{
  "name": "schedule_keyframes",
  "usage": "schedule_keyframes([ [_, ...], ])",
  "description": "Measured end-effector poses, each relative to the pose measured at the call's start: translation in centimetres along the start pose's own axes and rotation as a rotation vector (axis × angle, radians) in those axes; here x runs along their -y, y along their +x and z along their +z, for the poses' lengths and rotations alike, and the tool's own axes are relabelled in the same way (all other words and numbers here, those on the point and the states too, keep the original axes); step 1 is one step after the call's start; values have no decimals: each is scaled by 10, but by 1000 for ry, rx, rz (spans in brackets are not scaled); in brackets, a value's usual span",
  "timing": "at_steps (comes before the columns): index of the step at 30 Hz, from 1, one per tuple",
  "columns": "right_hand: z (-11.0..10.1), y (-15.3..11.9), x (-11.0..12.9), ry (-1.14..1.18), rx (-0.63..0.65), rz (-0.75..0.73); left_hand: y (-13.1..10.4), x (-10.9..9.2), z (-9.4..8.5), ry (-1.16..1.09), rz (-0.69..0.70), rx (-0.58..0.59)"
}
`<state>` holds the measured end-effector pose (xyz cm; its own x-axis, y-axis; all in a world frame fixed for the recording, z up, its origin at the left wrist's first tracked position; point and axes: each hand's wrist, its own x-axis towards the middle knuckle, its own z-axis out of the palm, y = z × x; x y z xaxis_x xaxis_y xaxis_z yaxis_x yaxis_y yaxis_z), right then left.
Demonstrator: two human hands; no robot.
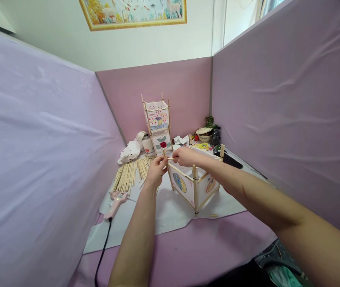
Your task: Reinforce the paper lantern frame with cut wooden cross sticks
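A square lantern frame (195, 187) of pale wooden sticks stands on the white sheet, with painted paper panels on its sides and dark ties at its front corner. At its far left corner, the fingers of my left hand (157, 170) are pinched around the corner post. My right hand (184, 156) is closed just beside it, at the same corner. A thin pale piece shows between the two hands; what the right fingers grip is mostly hidden. Behind them rises a taller two-tier lantern (160, 119) with flower pictures.
Loose wooden sticks (125, 175) lie in a pile at left. A pink glue gun (117, 205) with a black cord rests nearer me. White bags (131, 151), a jar (147, 144) and a lidded bowl (204, 135) stand at the back. Purple cloth walls (277, 99) enclose the table.
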<state>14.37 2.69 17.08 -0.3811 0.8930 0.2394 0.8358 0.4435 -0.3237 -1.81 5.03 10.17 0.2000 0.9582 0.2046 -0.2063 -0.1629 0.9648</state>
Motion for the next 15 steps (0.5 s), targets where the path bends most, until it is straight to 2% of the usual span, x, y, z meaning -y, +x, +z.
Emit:
schedule_keyframes([
  [4,-8,3,2,46,-25,7,1,0,-5,-6,-9,3],
  [7,-14,3,3,128,-135,13,0,1,-7,-13,1,20],
  [9,-21,1,5,255,-264,-40,-1,3,-7,-24,13,33],
  [11,-31,-5,9,395,-419,-165,-3,5,-7,-42,27,31],
  [15,-65,-33,21,521,-800,-382,-5,9,-6,-63,56,-21],
])
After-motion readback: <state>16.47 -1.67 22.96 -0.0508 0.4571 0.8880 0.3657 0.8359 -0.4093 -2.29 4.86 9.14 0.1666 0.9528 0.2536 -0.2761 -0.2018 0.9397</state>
